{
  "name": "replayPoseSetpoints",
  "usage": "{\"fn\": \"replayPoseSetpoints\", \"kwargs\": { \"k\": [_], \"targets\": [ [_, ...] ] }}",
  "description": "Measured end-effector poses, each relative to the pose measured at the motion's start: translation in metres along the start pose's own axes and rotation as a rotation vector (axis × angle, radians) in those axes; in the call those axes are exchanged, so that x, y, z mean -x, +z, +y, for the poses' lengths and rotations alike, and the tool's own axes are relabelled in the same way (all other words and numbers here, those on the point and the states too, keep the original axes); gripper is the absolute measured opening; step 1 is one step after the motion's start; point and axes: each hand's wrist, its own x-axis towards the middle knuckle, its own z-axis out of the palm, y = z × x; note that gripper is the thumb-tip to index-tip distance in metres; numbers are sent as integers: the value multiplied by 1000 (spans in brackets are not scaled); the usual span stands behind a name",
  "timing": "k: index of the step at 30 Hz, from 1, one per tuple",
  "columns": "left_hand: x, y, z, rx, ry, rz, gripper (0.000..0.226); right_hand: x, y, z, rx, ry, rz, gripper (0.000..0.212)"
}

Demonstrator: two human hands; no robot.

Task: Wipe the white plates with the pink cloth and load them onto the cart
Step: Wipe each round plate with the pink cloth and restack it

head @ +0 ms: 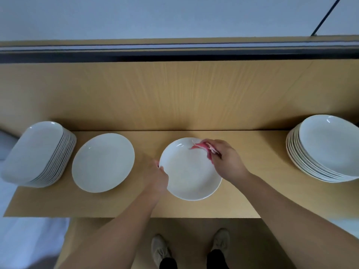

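Plate being wiped (191,177): white, round and shallow, lying flat near the middle of the bench (136,204), between the two hands.
Pink cloth (202,146): bunched on the far right part of that plate's inner face, touching it and partly hidden under the right hand.
Right hand (227,160): reaches in over the plate's right rim; its fingers (213,143) are curled and pinch the cloth, holding it against the plate.
Left hand (156,175): at the plate's left rim; its fingers (158,165) curl over the edge and grip it, their tips mostly hidden behind the back of the hand.
Single plate (103,162): white and round, flat on the bench just left of the left hand, apart from the wiped plate.
Oval stack (37,154): white oblong dishes piled at the bench's left end, just beside the single plate.
Round stack (328,148): white round plates piled at the right end, well apart from the right hand.
Back panel (174,94): light wood rising behind the bench, with a dark strip along its top.
Shoes (160,249): a pale pair on the floor below the bench's near edge.
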Motion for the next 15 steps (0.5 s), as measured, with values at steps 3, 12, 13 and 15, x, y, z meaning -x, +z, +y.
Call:
{"fn": "replayPoseSetpoints", "kwargs": {
  "k": [3,12,13,15],
  "targets": [
    [1,1,-7,24,0,-25,7,-11,23,4,178,-21,-10,29],
    [-4,-16,-14,189,44,-201,15,-11,80,14,624,104,-446,76],
    [-2,-18,-13,206,55,-226,18,-10,82,12,600,127,-457,78],
    [-1,-21,-12,214,71,-253,26,-12,85,5,562,167,-458,80]
  ]
}}
